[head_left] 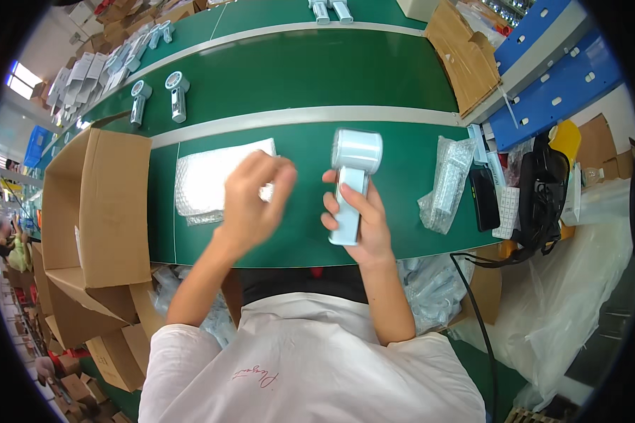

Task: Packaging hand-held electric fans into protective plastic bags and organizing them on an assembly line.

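Observation:
A pale blue handheld fan [351, 204] stands nearly upright in my right hand [369, 224], its round head at the top. My fingers wrap around its handle, with the thumb across the front. My left hand [255, 197] is raised over a stack of white bubble-wrap bags [208, 176]. Its fingers are curled in and slightly blurred; whether anything is pinched in them is hidden. To the right of the fan, a bubble-wrapped package [448, 185] lies on the green table [402, 233].
Two fans [177, 97] lie on the green belt [296, 70] beyond a pale rail. An open cardboard box [116, 204] stands at the left edge. At right are a black phone [484, 199], a black bag [543, 190] and a blue perforated metal frame [557, 92].

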`<state>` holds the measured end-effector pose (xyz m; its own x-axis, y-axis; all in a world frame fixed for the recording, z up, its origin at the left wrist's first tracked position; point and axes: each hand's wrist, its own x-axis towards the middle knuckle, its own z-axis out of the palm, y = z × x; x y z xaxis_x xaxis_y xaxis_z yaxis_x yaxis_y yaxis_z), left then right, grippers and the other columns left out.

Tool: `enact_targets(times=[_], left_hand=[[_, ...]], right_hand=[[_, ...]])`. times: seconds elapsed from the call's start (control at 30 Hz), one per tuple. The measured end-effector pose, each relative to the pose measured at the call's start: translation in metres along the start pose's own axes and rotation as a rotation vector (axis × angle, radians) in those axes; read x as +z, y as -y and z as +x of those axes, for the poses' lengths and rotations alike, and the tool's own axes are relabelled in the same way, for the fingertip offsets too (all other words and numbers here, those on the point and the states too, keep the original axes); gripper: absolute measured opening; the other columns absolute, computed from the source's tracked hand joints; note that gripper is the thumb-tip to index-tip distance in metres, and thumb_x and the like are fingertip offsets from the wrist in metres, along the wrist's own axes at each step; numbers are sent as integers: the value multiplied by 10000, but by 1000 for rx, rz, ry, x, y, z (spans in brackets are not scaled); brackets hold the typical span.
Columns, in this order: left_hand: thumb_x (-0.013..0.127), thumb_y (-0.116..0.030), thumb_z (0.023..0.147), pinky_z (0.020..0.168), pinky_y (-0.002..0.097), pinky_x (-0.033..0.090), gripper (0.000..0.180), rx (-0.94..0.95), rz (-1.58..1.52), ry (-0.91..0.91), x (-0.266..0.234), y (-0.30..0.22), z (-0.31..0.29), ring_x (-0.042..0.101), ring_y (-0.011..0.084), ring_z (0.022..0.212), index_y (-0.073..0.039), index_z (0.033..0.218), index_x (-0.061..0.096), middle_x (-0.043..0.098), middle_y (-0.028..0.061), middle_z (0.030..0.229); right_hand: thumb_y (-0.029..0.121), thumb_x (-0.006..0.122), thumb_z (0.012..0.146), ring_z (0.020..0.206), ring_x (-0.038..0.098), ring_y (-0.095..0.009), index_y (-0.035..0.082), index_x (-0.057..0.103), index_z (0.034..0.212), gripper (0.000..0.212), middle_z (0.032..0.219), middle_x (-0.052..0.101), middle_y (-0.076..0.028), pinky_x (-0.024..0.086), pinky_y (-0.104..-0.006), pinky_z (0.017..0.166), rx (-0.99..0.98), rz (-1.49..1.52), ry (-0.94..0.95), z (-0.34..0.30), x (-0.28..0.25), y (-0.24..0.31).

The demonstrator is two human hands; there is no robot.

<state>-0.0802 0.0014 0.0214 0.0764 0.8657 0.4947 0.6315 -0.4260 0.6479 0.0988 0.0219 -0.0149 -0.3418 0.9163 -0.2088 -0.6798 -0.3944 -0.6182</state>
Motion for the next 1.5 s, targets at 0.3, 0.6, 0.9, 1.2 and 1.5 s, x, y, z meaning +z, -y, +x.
enact_targets(times=[0.3,0.6,0.9,1.2,1.5], left_hand=[[703,-130,834,553,314,445,144,-321,420,85,-9,75,-33,516,203,575,-1,895,684,572,51,666],[683,-102,856,514,252,377,129,-482,64,84,-25,96,-34,462,109,545,25,850,657,553,22,616],[677,-71,875,549,211,386,98,-662,-544,-448,-18,113,-45,478,78,586,11,821,665,588,17,658],[635,40,810,641,323,447,93,147,233,-119,-5,44,-3,496,235,726,-17,842,569,545,79,794],[669,5,819,627,326,436,115,266,4,-163,38,3,28,471,221,718,-36,838,564,517,64,783]], right_hand=[[-49,664,797,826,604,-193,59,376,1457,729,1193,595,-176,521,-277,624,29,-153,365,-3,-34,-5],[-76,714,778,957,683,-248,10,552,1330,582,1176,669,-161,559,-332,811,-388,-864,244,41,-6,-32],[7,722,787,850,704,-255,18,646,1217,437,1097,723,-136,545,-325,752,-453,-1138,334,56,-12,-65],[24,716,806,779,694,-236,44,566,1323,539,1070,719,-183,538,-337,669,-529,-1599,324,23,33,-16],[234,536,1007,865,705,-356,35,363,1461,525,1221,637,-217,563,-299,537,166,-152,135,21,-37,38]])
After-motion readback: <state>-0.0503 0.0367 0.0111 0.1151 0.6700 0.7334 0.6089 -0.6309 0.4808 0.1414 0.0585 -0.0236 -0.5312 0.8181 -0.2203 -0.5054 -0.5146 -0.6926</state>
